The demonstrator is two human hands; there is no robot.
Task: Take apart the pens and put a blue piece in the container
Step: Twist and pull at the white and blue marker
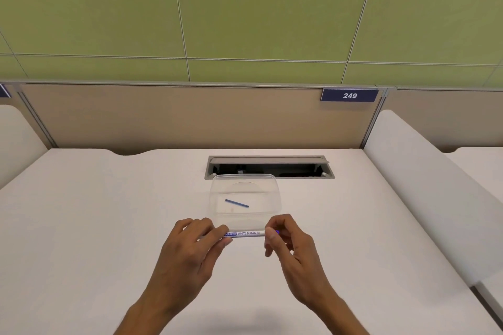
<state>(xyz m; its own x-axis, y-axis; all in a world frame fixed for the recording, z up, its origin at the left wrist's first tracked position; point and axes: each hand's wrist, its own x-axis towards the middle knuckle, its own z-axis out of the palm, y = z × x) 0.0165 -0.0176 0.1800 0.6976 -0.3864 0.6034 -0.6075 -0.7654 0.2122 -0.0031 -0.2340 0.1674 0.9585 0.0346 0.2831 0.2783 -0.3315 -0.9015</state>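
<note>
A white whiteboard marker (248, 234) with blue lettering lies level between both hands, just in front of a clear plastic container (275, 193). My left hand (190, 250) grips the marker's left end. My right hand (291, 245) pinches its right end, where a bit of blue shows between the fingers. Inside the container a thin blue rod (236, 203) rests on the bottom, slanted down to the right. The marker's ends are hidden by my fingers.
The white desk (109, 226) has an open grey cable tray (272, 167) just behind the container. Beige partitions close the back, with a sign reading 249 (349, 95). White side dividers (424, 185) stand at left and right.
</note>
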